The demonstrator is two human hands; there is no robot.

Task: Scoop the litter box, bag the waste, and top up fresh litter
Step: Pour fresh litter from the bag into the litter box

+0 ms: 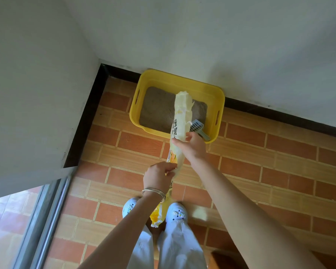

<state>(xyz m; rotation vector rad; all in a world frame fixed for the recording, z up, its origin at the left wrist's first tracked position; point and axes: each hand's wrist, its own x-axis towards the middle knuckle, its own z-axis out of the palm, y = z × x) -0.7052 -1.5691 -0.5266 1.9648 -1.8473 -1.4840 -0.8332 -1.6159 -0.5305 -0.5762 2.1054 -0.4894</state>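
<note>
A yellow litter box (215,98) stands on the tiled floor against the wall, with grey-brown litter (157,111) inside. A pale blue slotted scoop (199,128) leans in its near right corner. I hold a long, flattened yellow-and-white litter bag (180,117) stretched out above the box, its torn open end over the litter. My right hand (191,146) grips the bag near its upper part. My left hand (159,176), with bangles on the wrist, pinches the bag lower down. The bag's bottom end hangs between my shoes.
White walls meet in a corner left of the box, with a black skirting (89,117) along the floor. A sliding door frame (47,220) runs at lower left. My white shoes (177,211) stand on the brick-pattern tiles. A brown object (221,261) sits at bottom right.
</note>
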